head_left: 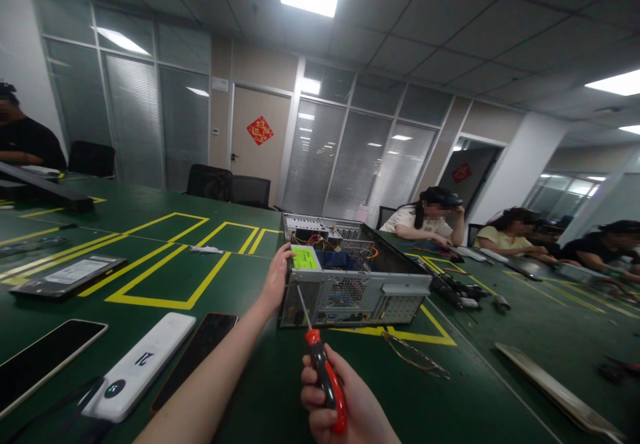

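An open desktop computer case (370, 297) lies on the green table, its back panel facing me and its inner cables showing. At its near left corner is a power supply unit with a bright green label (305, 258). My left hand (276, 277) grips the left edge of the case beside that unit, with the fingertips over the edge. In my right hand (340, 391) is a red and black screwdriver (324, 374), fingers wrapped round its handle. Its shaft points up and away, with the tip at the vented left part of the back panel; contact cannot be made out.
To the left lie a hard drive (70, 275), a white power bank (143, 364) and two phones, one dark (200, 351) and one pale-edged (50, 357). Eyeglasses (416, 356) sit right of my right hand. Cables (457, 291) lie beyond. Several people (430, 217) sit around the table.
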A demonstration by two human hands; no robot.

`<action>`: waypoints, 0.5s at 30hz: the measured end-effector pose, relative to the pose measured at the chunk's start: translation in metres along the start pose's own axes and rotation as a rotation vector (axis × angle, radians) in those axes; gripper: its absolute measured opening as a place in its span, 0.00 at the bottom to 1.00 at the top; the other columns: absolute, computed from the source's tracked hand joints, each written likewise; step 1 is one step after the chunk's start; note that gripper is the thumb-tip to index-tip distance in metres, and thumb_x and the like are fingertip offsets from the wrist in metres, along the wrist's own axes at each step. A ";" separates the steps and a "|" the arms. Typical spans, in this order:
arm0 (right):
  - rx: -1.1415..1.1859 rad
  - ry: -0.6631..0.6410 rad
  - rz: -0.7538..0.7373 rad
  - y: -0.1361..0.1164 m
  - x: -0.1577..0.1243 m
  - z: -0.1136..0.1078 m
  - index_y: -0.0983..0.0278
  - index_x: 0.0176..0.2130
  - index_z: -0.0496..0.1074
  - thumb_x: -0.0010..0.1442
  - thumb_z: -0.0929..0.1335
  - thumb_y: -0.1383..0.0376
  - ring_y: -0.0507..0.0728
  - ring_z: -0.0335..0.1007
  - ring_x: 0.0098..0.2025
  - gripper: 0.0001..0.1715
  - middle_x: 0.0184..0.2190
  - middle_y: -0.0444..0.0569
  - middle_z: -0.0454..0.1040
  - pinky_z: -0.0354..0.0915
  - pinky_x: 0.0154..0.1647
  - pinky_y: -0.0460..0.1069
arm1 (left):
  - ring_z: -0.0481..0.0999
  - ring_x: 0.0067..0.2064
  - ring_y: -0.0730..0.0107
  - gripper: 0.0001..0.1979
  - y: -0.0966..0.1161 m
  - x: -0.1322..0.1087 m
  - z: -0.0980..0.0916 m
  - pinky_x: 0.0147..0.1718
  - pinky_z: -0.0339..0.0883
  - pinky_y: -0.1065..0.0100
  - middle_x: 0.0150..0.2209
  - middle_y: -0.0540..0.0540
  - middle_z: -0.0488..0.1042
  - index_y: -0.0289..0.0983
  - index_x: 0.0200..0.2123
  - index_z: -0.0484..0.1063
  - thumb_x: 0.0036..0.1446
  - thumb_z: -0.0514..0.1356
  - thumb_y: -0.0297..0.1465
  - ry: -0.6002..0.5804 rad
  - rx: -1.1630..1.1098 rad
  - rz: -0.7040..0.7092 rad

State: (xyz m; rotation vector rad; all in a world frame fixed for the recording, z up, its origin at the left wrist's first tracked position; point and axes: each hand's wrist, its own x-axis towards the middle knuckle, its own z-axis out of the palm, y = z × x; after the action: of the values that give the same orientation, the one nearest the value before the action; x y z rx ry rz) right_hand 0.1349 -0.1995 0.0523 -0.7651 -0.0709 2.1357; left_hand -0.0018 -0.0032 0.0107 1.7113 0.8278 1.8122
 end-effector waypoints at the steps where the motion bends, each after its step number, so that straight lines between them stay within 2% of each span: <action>1: 0.021 -0.018 -0.004 -0.001 0.000 0.000 0.72 0.32 0.71 0.70 0.54 0.52 0.44 0.57 0.15 0.32 0.19 0.45 0.67 0.46 0.12 0.36 | 0.61 0.65 0.59 0.25 -0.001 0.000 0.000 0.66 0.50 0.54 0.62 0.42 0.64 0.41 0.46 0.71 0.65 0.42 0.49 0.004 -0.001 0.002; 6: -0.025 -0.030 -0.009 0.000 0.000 -0.002 0.71 0.23 0.68 0.71 0.54 0.56 0.42 0.53 0.14 0.33 0.14 0.41 0.61 0.47 0.13 0.35 | 0.62 0.65 0.60 0.25 -0.004 0.001 0.001 0.66 0.50 0.54 0.62 0.43 0.65 0.41 0.46 0.72 0.65 0.43 0.49 0.020 0.001 0.007; 11: -0.024 0.042 -0.070 0.003 0.004 -0.002 0.71 0.30 0.70 0.69 0.57 0.53 0.48 0.66 0.19 0.29 0.21 0.46 0.71 0.62 0.19 0.41 | 0.62 0.65 0.60 0.25 -0.003 0.001 0.000 0.66 0.50 0.54 0.62 0.42 0.65 0.41 0.46 0.72 0.65 0.43 0.49 0.011 0.005 0.011; 13: -0.013 0.025 -0.031 0.002 0.005 -0.002 0.70 0.32 0.71 0.69 0.55 0.51 0.48 0.65 0.18 0.30 0.21 0.46 0.70 0.60 0.17 0.41 | 0.62 0.65 0.60 0.25 -0.002 0.001 0.000 0.66 0.50 0.54 0.62 0.42 0.65 0.41 0.46 0.71 0.65 0.42 0.50 0.011 0.005 0.009; 15: 0.014 0.000 0.021 0.000 0.004 -0.001 0.71 0.33 0.71 0.69 0.54 0.51 0.46 0.60 0.16 0.32 0.19 0.43 0.66 0.54 0.14 0.39 | 0.62 0.65 0.60 0.25 -0.001 0.001 0.000 0.66 0.51 0.55 0.62 0.43 0.65 0.41 0.45 0.72 0.65 0.43 0.50 0.012 0.002 0.006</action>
State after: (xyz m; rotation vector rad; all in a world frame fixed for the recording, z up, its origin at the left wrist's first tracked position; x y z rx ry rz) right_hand 0.1332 -0.1969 0.0492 -0.7613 -0.0483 2.1537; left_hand -0.0019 -0.0018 0.0102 1.7065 0.8308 1.8281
